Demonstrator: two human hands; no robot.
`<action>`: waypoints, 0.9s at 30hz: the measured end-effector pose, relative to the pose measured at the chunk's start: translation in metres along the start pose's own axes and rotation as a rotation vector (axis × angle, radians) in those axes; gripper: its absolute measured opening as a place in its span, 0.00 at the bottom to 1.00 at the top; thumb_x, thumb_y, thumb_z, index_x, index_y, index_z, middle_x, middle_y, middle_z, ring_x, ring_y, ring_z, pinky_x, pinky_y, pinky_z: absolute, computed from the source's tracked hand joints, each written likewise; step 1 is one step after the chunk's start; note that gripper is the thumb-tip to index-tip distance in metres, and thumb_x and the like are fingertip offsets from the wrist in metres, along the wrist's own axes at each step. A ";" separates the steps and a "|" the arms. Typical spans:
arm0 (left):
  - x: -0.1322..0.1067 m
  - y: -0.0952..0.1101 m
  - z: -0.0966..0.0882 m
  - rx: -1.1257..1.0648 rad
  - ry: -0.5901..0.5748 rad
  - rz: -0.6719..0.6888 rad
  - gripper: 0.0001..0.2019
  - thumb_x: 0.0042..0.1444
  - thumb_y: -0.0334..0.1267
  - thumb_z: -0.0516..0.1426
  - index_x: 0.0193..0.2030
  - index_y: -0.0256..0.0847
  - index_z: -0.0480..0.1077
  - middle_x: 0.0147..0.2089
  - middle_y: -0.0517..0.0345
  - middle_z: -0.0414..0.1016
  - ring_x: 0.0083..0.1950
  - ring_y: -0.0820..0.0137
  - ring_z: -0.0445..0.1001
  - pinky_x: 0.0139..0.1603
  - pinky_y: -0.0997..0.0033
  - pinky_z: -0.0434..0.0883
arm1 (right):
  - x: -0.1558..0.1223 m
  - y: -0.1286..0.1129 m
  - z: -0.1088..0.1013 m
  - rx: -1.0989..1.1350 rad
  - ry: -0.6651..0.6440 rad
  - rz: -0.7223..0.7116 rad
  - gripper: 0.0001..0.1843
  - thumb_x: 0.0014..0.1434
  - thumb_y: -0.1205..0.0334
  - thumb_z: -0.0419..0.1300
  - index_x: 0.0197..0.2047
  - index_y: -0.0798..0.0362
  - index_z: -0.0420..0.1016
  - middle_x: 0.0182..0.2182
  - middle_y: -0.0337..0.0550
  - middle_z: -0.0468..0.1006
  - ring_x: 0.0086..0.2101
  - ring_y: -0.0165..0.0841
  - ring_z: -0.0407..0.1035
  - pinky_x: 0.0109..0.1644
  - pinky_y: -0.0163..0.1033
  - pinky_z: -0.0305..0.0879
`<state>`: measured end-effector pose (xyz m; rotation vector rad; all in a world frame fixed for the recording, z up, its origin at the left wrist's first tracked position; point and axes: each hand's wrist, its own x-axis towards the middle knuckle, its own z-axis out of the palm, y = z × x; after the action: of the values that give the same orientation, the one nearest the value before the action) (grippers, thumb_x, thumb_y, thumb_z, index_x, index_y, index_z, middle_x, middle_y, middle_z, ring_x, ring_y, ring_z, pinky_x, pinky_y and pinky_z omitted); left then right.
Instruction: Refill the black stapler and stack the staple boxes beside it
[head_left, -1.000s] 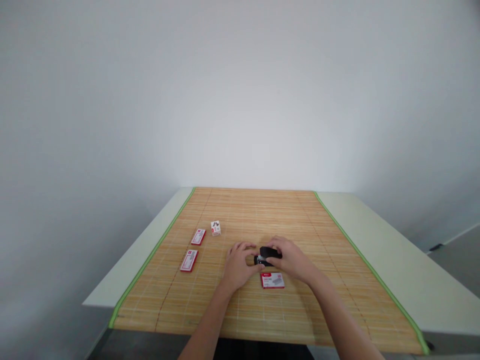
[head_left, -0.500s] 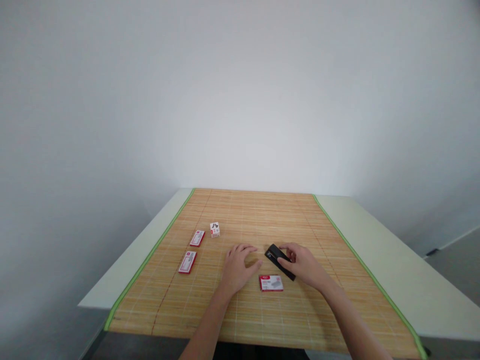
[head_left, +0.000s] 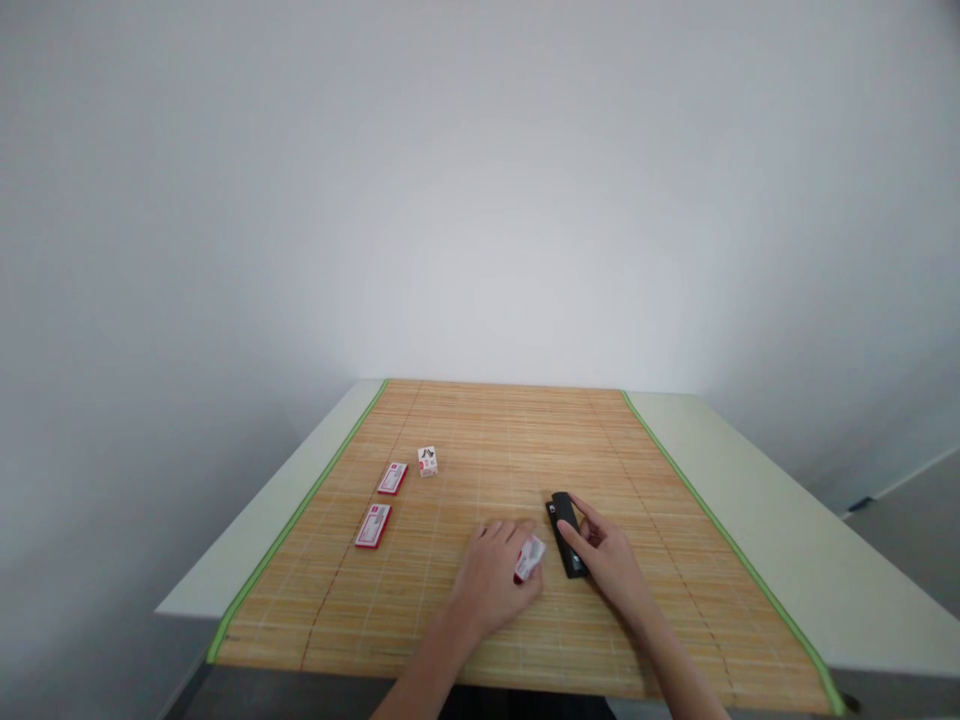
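My left hand (head_left: pixel 499 572) is closed around a small red and white box (head_left: pixel 530 558), fingers over its far side and thumb on the near side. Part of the box is hidden under the fingers. To its right, a black stapler (head_left: pixel 567 538) lies slantwise on the bamboo mat. My right hand (head_left: pixel 601 552) grips the stapler from the right, with the thumb on top and the fingers along its far side. A short gap separates the box from the stapler.
Two flat red and white boxes (head_left: pixel 373 525) lie on the left of the bamboo mat (head_left: pixel 510 430). Close to them stands a small white box (head_left: pixel 427 461) with dark print. White table strips (head_left: pixel 750 490) flank the green-edged mat, and a white wall rises behind.
My left hand has moved right and nearer and taken hold of the red and white box, tilting it. My right hand has turned the stapler to point more straight away from me.
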<state>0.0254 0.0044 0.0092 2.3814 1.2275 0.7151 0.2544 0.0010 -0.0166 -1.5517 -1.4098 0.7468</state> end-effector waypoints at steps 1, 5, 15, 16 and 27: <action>0.000 -0.002 0.003 0.020 0.044 -0.071 0.24 0.59 0.45 0.59 0.63 0.52 0.68 0.56 0.50 0.76 0.57 0.51 0.71 0.59 0.50 0.63 | 0.000 0.000 0.000 -0.004 0.008 -0.001 0.39 0.61 0.37 0.61 0.67 0.51 0.70 0.24 0.33 0.65 0.26 0.32 0.61 0.31 0.38 0.59; -0.006 -0.015 0.001 0.030 0.110 -0.187 0.26 0.57 0.52 0.62 0.62 0.50 0.69 0.56 0.48 0.76 0.58 0.48 0.71 0.61 0.49 0.62 | -0.002 0.001 0.000 -0.027 0.019 -0.005 0.39 0.61 0.37 0.61 0.68 0.51 0.70 0.24 0.33 0.65 0.26 0.33 0.61 0.31 0.38 0.59; -0.009 -0.021 -0.033 -0.106 -0.100 -0.111 0.30 0.46 0.49 0.71 0.55 0.49 0.71 0.47 0.58 0.77 0.46 0.60 0.73 0.48 0.62 0.66 | -0.005 0.000 0.002 0.020 -0.017 0.004 0.39 0.64 0.36 0.57 0.68 0.55 0.70 0.25 0.35 0.68 0.27 0.33 0.62 0.33 0.38 0.60; -0.007 -0.019 -0.029 -0.102 -0.080 -0.107 0.30 0.45 0.50 0.71 0.55 0.49 0.71 0.46 0.58 0.76 0.45 0.60 0.73 0.48 0.62 0.65 | -0.007 -0.002 0.005 0.028 -0.023 0.004 0.39 0.64 0.37 0.57 0.68 0.55 0.70 0.25 0.35 0.68 0.27 0.33 0.62 0.33 0.38 0.59; -0.001 -0.011 -0.013 -0.049 -0.031 -0.043 0.27 0.42 0.48 0.72 0.49 0.47 0.72 0.43 0.58 0.75 0.45 0.60 0.71 0.46 0.62 0.61 | -0.022 -0.030 0.033 0.053 0.019 0.005 0.38 0.66 0.38 0.56 0.68 0.55 0.70 0.24 0.35 0.67 0.27 0.33 0.61 0.31 0.37 0.57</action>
<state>0.0106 0.0111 0.0136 2.3112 1.2305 0.6839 0.2088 -0.0143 -0.0069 -1.5180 -1.3622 0.7640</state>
